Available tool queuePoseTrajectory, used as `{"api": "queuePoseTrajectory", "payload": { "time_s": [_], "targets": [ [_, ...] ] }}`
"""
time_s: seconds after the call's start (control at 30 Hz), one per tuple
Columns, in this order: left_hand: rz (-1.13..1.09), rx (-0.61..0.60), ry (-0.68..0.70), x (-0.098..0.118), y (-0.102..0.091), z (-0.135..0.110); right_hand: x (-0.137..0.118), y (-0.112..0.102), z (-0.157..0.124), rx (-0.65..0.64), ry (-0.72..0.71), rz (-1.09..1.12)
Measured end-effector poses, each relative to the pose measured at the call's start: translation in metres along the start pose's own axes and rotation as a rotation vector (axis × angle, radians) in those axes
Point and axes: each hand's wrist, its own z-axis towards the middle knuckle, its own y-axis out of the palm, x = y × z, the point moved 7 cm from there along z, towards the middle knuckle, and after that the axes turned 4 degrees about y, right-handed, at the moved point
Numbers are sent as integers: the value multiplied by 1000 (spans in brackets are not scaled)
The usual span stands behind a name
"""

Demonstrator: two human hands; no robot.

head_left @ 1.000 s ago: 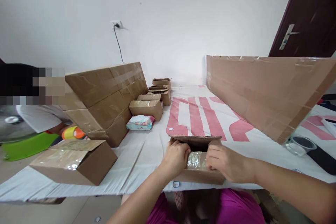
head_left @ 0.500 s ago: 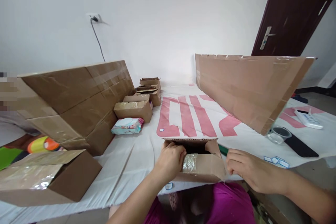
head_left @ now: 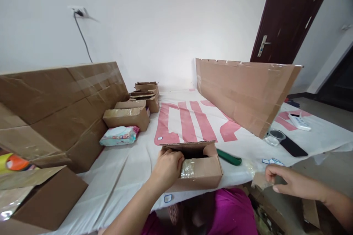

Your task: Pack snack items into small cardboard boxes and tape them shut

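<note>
A small open cardboard box (head_left: 204, 170) with clear tape on its front flap stands at the near table edge. My left hand (head_left: 168, 165) is closed on its left rim, the fingertips hidden inside the opening. Out to the right, past the table edge, my right hand (head_left: 292, 181) has its fingers curled at a torn piece of cardboard (head_left: 260, 180) with clear tape trailing from it. Beside the box's right end lies a long green object (head_left: 229, 157), its left end hidden behind the box.
Left are a tall cardboard wall (head_left: 66, 110), another taped box (head_left: 52, 198), a wipes pack (head_left: 120, 136) and a row of small boxes (head_left: 127, 116). Right are a cardboard panel (head_left: 239, 93), a clear cup (head_left: 275, 137), a black phone (head_left: 292, 146) and a white device (head_left: 300, 121).
My right hand has moved right, away from the box's right end, with the torn cardboard piece. More of the green object shows. My left hand keeps its grip, and the view has turned right.
</note>
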Motion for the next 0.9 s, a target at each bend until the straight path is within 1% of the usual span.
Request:
{"api": "queuePoseTrajectory", "payload": {
  "time_s": [0.07,0.1,0.17,0.2,0.27,0.3,0.37,0.47,0.5,0.57,0.63,0.7,0.73,0.8,0.87,0.9],
  "targets": [
    [11,1,-22,-2,0,1,11,14,0,-29,30,169],
    [16,1,-30,-2,0,1,18,22,4,-7,59,233],
    [26,11,-31,-2,-1,0,36,33,18,100,124,284],
    [34,25,-22,0,-2,-1,47,37,26,176,157,263],
    [58,74,16,4,-7,-5,65,39,41,318,221,163],
    [76,115,44,7,-11,-8,72,39,47,365,248,105],
    [113,223,116,14,-21,-16,78,36,54,419,290,-9],
    [141,426,240,25,-34,-40,75,28,55,461,283,-128],
    [145,483,281,28,-35,-51,72,25,53,487,264,-166],
    [159,550,346,34,-31,-75,64,21,48,568,197,-262],
    [175,549,370,36,-18,-97,58,23,43,663,115,-411],
    [179,490,365,36,-3,-111,58,30,42,731,71,-560],
    [175,466,349,34,2,-115,61,34,43,742,68,-621],
    [176,492,306,28,-1,-116,69,42,48,729,78,-704],
    [227,541,251,23,-12,-108,74,46,55,699,93,-735],
    [263,527,246,22,-17,-102,73,46,57,694,96,-737]
  ]
}}
